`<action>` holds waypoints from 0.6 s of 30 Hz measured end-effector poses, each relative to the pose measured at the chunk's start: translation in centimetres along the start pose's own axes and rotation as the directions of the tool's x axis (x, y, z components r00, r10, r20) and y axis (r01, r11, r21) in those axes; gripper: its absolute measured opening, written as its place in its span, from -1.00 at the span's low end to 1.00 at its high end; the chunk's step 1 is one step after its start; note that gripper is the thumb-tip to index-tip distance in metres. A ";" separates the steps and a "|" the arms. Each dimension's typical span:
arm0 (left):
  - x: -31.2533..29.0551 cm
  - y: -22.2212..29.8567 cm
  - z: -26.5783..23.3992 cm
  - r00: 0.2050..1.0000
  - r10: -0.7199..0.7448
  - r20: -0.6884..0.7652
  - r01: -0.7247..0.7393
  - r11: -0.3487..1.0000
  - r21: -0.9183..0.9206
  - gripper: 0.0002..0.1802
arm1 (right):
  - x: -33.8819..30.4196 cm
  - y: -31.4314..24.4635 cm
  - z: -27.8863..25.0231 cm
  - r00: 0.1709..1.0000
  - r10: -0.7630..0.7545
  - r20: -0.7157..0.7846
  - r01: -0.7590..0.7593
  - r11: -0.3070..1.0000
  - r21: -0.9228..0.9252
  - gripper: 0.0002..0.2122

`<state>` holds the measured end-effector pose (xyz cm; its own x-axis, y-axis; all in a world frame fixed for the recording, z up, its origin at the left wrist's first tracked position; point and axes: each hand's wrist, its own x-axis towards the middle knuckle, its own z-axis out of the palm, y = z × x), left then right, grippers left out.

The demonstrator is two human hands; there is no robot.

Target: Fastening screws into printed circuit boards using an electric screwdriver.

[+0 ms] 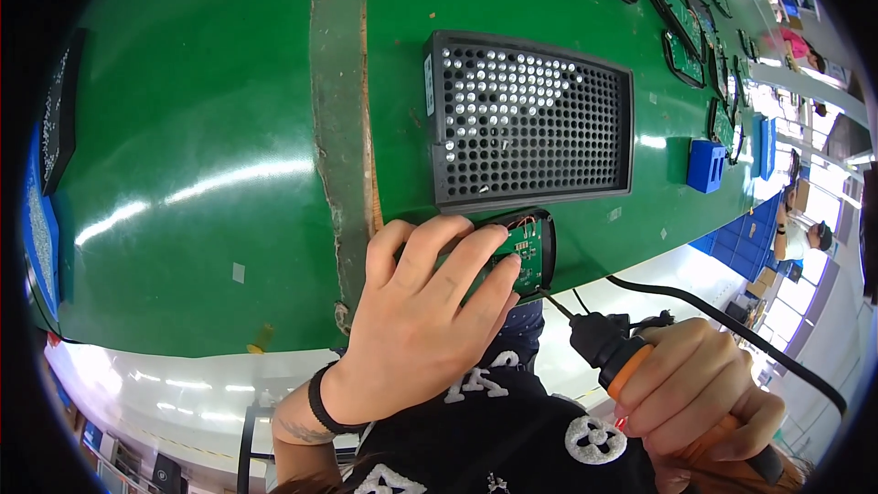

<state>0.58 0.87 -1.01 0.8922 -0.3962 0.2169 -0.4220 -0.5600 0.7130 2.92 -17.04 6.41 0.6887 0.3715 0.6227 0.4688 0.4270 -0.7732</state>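
My left hand (416, 325) is laid over a black plastic housing (550, 242) at the table's near edge, its fingers bent onto it and holding it. Inside the housing a green circuit board (528, 270) shows with thin wires at its top; my fingers cover its left part. My right hand (690, 384) is wrapped round an orange and black electric screwdriver (611, 352). The screwdriver's thin bit points up and left, its tip at the housing's lower right corner. Whether a screw sits under the tip is too small to tell.
Just beyond the housing stands a black perforated tray (629, 128) with many silver screws in its holes. A black cable (732, 325) curves past on the right. Several framed circuit boards (681, 27) and a blue block (706, 166) lie at the far right of the green table (201, 110).
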 end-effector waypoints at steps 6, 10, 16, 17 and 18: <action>0.7 0.6 0.4 0.999 0.051 0.014 -0.051 0.999 0.008 -0.67 | 3.9 -1.2 -4.8 0.992 0.129 0.010 -0.128 0.986 -0.106 -0.75; 1.0 1.3 1.7 0.995 0.098 -0.009 -0.098 0.995 0.016 -0.68 | 5.8 -0.5 -6.3 0.977 0.212 0.011 -0.205 0.956 -0.208 -0.77; 0.6 1.0 0.6 0.989 -0.112 -0.097 0.110 0.994 -0.026 -0.60 | 7.5 1.5 -8.1 0.965 0.258 0.039 -0.248 0.954 -0.168 -0.78; 0.4 0.7 0.5 0.986 -0.125 -0.107 0.123 0.992 -0.021 -0.60 | 7.6 1.8 -8.2 0.963 0.265 0.042 -0.256 0.953 -0.160 -0.78; 0.2 0.5 0.4 0.984 -0.137 -0.117 0.136 0.991 -0.017 -0.60 | 7.8 2.1 -8.4 0.961 0.272 0.045 -0.262 0.953 -0.153 -0.78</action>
<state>0.48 0.20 -0.89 0.9542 -0.2283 0.1934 -0.2940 -0.5960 0.7472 13.87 -20.19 8.63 0.7647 0.5102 0.3936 0.3505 0.1832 -0.9185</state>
